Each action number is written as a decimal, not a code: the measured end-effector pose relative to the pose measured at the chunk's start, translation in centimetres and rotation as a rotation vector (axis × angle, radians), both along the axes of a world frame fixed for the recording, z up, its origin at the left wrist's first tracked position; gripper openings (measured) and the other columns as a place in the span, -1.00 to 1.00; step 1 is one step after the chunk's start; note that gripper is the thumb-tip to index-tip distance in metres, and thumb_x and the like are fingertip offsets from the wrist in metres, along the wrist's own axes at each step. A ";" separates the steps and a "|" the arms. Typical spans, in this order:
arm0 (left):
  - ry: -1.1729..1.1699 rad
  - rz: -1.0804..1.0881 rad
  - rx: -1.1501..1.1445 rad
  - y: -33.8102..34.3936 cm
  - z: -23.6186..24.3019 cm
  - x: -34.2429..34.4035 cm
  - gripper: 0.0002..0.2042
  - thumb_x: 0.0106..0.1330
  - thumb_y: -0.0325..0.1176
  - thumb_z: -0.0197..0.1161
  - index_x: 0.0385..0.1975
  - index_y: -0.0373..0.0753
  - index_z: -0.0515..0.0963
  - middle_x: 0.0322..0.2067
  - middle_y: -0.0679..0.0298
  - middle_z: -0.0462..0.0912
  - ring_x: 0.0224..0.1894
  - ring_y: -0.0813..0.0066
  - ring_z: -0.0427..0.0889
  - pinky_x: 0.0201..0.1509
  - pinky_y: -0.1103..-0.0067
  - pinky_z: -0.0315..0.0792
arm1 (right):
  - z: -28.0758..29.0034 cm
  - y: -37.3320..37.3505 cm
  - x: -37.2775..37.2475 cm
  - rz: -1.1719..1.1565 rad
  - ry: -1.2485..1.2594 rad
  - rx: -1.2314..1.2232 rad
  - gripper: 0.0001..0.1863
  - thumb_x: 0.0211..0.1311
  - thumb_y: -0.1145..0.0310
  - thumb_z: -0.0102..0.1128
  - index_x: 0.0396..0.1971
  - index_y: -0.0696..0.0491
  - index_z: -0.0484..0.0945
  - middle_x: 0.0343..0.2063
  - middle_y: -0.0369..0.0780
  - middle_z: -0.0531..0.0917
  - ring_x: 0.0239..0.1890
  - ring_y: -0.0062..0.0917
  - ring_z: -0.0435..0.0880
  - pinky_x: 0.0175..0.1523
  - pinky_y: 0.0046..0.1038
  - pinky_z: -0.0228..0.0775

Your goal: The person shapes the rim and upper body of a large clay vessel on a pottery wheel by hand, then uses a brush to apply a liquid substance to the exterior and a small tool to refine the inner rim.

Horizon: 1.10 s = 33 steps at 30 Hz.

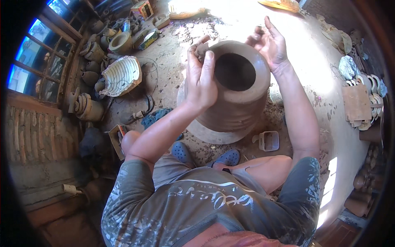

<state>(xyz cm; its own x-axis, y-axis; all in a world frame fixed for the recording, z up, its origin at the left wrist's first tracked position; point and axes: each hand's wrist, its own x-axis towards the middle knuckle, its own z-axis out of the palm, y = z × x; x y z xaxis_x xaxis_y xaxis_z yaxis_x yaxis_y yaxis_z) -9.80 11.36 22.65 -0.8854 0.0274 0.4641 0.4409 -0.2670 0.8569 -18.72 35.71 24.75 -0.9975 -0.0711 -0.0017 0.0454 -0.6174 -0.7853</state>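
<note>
A large, round clay pot [240, 101] with a thick rim and a dark, wide mouth stands in front of me on a pale round base [214, 136]. My left hand [200, 80] is at the left side of its rim. The thumb points up and the fingers curl round what looks like a lump of clay [201, 51]. Across the mouth, my right hand [271, 47] is raised just beyond the right rim, fingers apart and palm turned toward the pot. No object shows in it. Clay smears both hands.
A clear plastic tub [269, 140] sits right of the base, near my bent leg. To the left lie a ribbed white mould [122, 76], a dark cloth [156, 118] and several pots. Cardboard [357, 103] and curved pieces stand at right. Clay crumbs litter the floor.
</note>
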 end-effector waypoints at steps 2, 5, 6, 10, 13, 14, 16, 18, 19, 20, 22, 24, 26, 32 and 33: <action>0.031 0.005 0.053 0.4 -0.5 0.1 -0.58 0.66 -0.27 -0.13 0.36 -0.40 0.22 0.34 0.04 0.35 0.39 0.33 0.29 0.51 0.38 0.12 | 0.2 -0.8 0.3 0.094 -0.010 -0.001 -0.60 0.49 -0.05 0.13 -0.21 0.04 0.51 -0.39 -0.30 0.50 -0.22 -0.39 0.61 0.03 -0.33 0.54; 0.084 0.047 0.041 1.1 -0.7 0.2 -0.59 0.66 -0.28 -0.12 0.35 -0.39 0.20 0.34 0.04 0.35 0.39 0.34 0.29 0.51 0.36 0.12 | 0.0 -0.7 0.5 0.140 0.009 0.012 -0.58 0.49 -0.04 0.14 -0.28 0.07 0.55 -0.43 -0.27 0.55 -0.23 -0.42 0.63 -0.02 -0.36 0.53; 0.097 0.058 0.025 1.1 -0.7 0.2 -0.60 0.67 -0.28 -0.13 0.35 -0.39 0.19 0.34 0.04 0.36 0.39 0.34 0.30 0.51 0.35 0.12 | 0.1 -0.6 0.4 0.147 0.019 0.022 -0.59 0.50 -0.04 0.13 -0.28 0.06 0.54 -0.44 -0.28 0.52 -0.22 -0.41 0.61 0.02 -0.36 0.51; 0.142 0.087 -0.008 1.4 -1.0 -0.2 -0.61 0.68 -0.28 -0.16 0.33 -0.40 0.20 0.32 0.04 0.40 0.39 0.32 0.33 0.52 0.32 0.12 | 0.4 -0.5 0.7 0.139 0.055 0.094 -0.59 0.53 -0.04 0.11 -0.29 0.04 0.52 -0.46 -0.30 0.47 -0.18 -0.42 0.58 0.10 -0.39 0.46; 0.129 0.089 -0.030 1.4 -0.6 0.2 -0.63 0.68 -0.27 -0.17 0.30 -0.39 0.22 0.29 0.04 0.43 0.38 0.32 0.35 0.51 0.33 0.14 | 0.2 -0.5 1.0 0.116 0.057 0.094 -0.59 0.53 -0.03 0.12 -0.27 0.06 0.54 -0.44 -0.31 0.50 -0.20 -0.46 0.58 0.07 -0.41 0.46; 0.125 0.097 -0.034 1.4 -0.6 0.2 -0.64 0.68 -0.27 -0.17 0.29 -0.39 0.23 0.29 0.03 0.44 0.37 0.32 0.36 0.51 0.34 0.14 | 0.1 -0.4 1.2 0.110 0.054 0.080 -0.59 0.53 -0.02 0.12 -0.26 0.08 0.56 -0.43 -0.30 0.51 -0.21 -0.48 0.59 0.05 -0.41 0.46; 0.128 0.112 -0.048 1.4 -0.6 0.0 -0.65 0.68 -0.27 -0.17 0.27 -0.38 0.24 0.28 0.03 0.44 0.37 0.33 0.37 0.50 0.35 0.16 | -0.6 -0.9 1.0 0.050 0.085 0.040 -0.65 0.49 -0.01 0.15 -0.26 0.00 0.51 -0.46 -0.32 0.49 -0.30 -0.50 0.54 -0.06 -0.36 0.48; 0.126 0.128 -0.062 1.3 -0.9 0.0 -0.65 0.68 -0.26 -0.16 0.27 -0.37 0.25 0.28 0.04 0.44 0.36 0.34 0.38 0.49 0.36 0.18 | -0.7 -1.6 0.9 0.019 0.091 0.043 -0.68 0.48 -0.01 0.16 -0.28 -0.05 0.48 -0.48 -0.35 0.47 -0.35 -0.51 0.52 -0.11 -0.35 0.49; 0.128 0.135 -0.069 1.2 -1.0 -0.1 -0.65 0.68 -0.26 -0.15 0.27 -0.36 0.25 0.28 0.04 0.45 0.35 0.35 0.38 0.48 0.37 0.19 | -0.4 -2.0 1.0 0.017 0.082 0.067 -0.68 0.48 0.00 0.16 -0.30 -0.06 0.48 -0.48 -0.36 0.46 -0.35 -0.51 0.52 -0.11 -0.37 0.48; 0.115 0.142 -0.087 1.1 -1.1 -0.1 -0.65 0.68 -0.25 -0.15 0.27 -0.36 0.26 0.27 0.04 0.45 0.34 0.35 0.39 0.47 0.37 0.20 | -0.3 -2.1 1.0 0.015 0.072 0.091 -0.68 0.49 0.00 0.15 -0.33 -0.06 0.48 -0.49 -0.38 0.46 -0.35 -0.51 0.51 -0.11 -0.38 0.48; 0.110 0.144 -0.122 1.2 -0.8 -0.5 -0.65 0.68 -0.24 -0.13 0.25 -0.36 0.28 0.25 0.05 0.46 0.32 0.36 0.41 0.44 0.38 0.23 | -0.7 -1.3 0.0 -0.039 0.094 0.072 -0.69 0.49 0.01 0.13 -0.35 -0.08 0.48 -0.49 -0.38 0.46 -0.36 -0.53 0.51 -0.13 -0.38 0.48; 0.104 0.107 -0.176 1.5 -0.3 -0.5 -0.64 0.67 -0.21 -0.10 0.22 -0.37 0.33 0.22 0.06 0.48 0.30 0.37 0.42 0.42 0.41 0.25 | -1.7 0.2 -0.9 -0.176 -0.005 0.076 -0.76 0.46 0.08 0.18 -0.28 -0.06 0.54 -0.45 -0.34 0.53 -0.35 -0.46 0.55 -0.12 -0.33 0.50; 0.165 0.166 -0.305 0.5 -0.4 -0.6 -0.66 0.64 -0.24 -0.03 0.15 -0.41 0.38 0.10 0.04 0.54 0.18 0.30 0.49 0.31 0.39 0.33 | 0.2 -1.0 1.4 -0.442 0.044 0.292 -0.66 0.50 0.05 0.15 -0.26 0.05 0.59 -0.40 -0.30 0.57 -0.27 -0.49 0.58 -0.06 -0.39 0.49; 0.309 0.006 -0.675 -4.5 1.2 6.0 -0.69 0.56 -0.26 0.09 -0.01 -0.43 0.51 -0.09 0.03 0.64 -0.06 0.33 0.62 0.06 0.41 0.46 | -1.7 -0.5 17.5 -0.755 0.246 1.008 -0.67 0.43 0.19 0.29 -0.17 0.21 0.69 -0.38 -0.22 0.73 -0.33 -0.52 0.68 -0.13 -0.44 0.53; 0.219 -0.143 -0.675 -5.1 1.2 8.0 -0.69 0.56 -0.24 0.10 -0.03 -0.43 0.52 -0.11 0.04 0.64 -0.09 0.34 0.62 0.03 0.40 0.47 | -1.7 -2.5 22.3 -0.728 0.161 1.156 -0.72 0.38 0.24 0.33 -0.23 0.20 0.71 -0.45 -0.19 0.74 -0.43 -0.51 0.67 -0.21 -0.41 0.55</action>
<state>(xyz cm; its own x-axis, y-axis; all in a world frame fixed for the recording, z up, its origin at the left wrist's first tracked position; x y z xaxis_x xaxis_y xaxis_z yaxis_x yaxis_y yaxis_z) -1.78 6.26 23.86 -0.7405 0.4791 0.4713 0.6217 0.2219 0.7512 3.55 33.21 23.07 -0.8035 0.4258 0.4159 -0.1430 0.5401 -0.8294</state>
